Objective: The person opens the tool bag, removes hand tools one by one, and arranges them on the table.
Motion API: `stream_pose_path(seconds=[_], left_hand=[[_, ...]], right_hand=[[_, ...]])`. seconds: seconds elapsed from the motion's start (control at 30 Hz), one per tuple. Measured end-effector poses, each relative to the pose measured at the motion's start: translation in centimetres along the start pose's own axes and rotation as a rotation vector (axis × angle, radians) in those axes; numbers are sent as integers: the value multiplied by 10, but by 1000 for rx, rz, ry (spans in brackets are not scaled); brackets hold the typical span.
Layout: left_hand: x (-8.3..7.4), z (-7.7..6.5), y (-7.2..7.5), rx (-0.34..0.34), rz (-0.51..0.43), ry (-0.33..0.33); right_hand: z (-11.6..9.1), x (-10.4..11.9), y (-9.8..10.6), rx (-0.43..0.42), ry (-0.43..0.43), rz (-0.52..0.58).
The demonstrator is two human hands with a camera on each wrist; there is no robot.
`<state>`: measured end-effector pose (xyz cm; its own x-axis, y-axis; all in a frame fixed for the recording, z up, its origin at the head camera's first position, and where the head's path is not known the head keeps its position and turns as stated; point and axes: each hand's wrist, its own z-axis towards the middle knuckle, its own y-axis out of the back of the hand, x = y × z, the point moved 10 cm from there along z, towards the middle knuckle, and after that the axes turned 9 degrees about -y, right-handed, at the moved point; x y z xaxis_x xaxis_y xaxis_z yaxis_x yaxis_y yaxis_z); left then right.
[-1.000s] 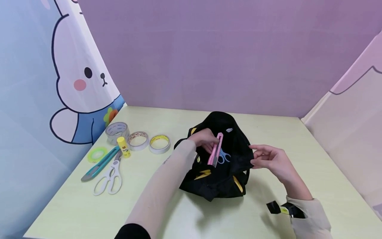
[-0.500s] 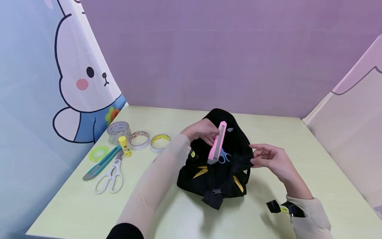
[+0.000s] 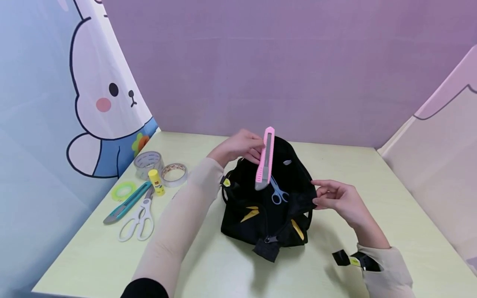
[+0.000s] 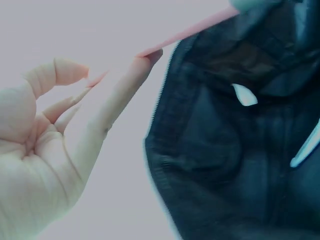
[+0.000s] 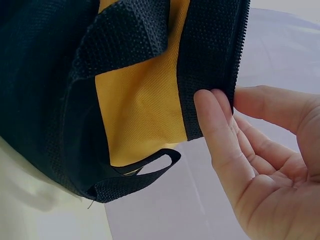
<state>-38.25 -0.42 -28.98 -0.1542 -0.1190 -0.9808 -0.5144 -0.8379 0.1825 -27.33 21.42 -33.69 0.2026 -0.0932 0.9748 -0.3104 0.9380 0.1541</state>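
My left hand [image 3: 242, 147] pinches a pink box cutter [image 3: 266, 159] by its side, raised over the open mouth of a black zippered bag [image 3: 242, 223]. In the left wrist view the box cutter [image 4: 200, 26] shows edge-on at the fingertips. Blue-handled scissors [image 3: 277, 193] lie inside the bag, their upper part partly behind the cutter. My right hand [image 3: 337, 198] holds the bag's right rim. Between its thumb and fingers, in the right wrist view, is the zipper edge [image 5: 241, 50], next to a yellow fabric panel [image 5: 142, 110].
Left on the table stand clear tape [image 3: 148, 164], a second tape roll [image 3: 174, 182] and a yellow glue stick [image 3: 156, 182]. Green tape [image 3: 123, 191], a teal box cutter [image 3: 127, 203] and white scissors [image 3: 140, 219] lie nearby. Another roll is hidden behind the left sleeve.
The left hand has lifted the pink box cutter up and slightly left, out of the bag's mouth. The bag's front flap has dropped forward. The right hand has kept its place on the rim.
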Motion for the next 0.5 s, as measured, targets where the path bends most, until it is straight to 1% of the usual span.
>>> stream_pose_path(seconds=[0.1, 0.23, 0.37, 0.5], left_hand=[[-12, -10, 9, -14, 22, -27], [-20, -21, 21, -30, 30, -48], [-19, -31, 35, -44, 2, -63], [-14, -45, 53, -64, -21, -66]], right_hand=[[0, -1, 0, 2, 1, 10], [0, -1, 0, 3, 1, 18], [0, -2, 1, 1, -4, 15], [1, -2, 1, 0, -9, 10]])
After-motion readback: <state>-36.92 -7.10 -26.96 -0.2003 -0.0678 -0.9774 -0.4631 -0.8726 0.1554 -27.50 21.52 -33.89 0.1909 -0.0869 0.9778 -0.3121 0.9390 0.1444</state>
